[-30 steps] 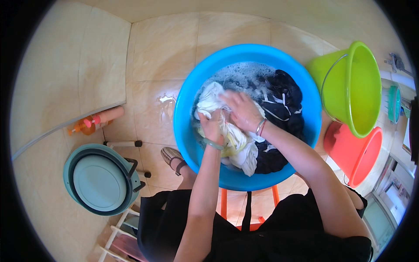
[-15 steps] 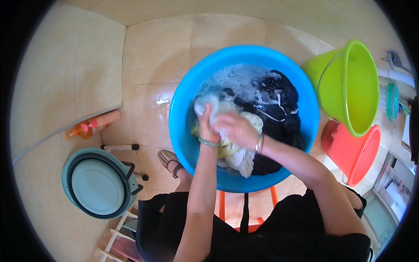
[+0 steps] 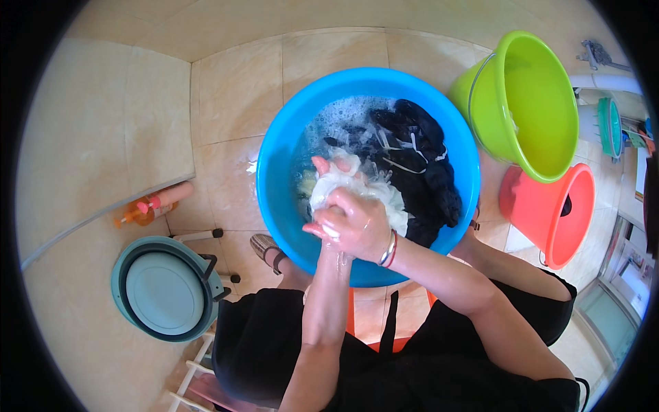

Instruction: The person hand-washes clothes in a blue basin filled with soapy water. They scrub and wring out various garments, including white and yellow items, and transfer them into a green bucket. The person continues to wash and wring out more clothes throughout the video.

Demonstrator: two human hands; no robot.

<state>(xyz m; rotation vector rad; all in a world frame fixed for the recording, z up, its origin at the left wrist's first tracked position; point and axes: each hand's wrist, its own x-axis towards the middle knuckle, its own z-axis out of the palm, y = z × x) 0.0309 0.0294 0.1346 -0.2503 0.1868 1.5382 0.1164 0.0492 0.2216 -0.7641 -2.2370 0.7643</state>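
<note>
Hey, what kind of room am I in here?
Probably a bathroom or laundry area: there's a tiled floor, a big blue basin of sudsy water and dark laundry, plus a green bucket and red bucket nearby.

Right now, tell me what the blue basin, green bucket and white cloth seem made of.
Blue basin: likely smooth plastic, from its even colour, rounded rim. Green bucket: probably glossy plastic, given its highlights. White cloth: soft, wet fabric, judging by its folds; fibre unclear.
</note>
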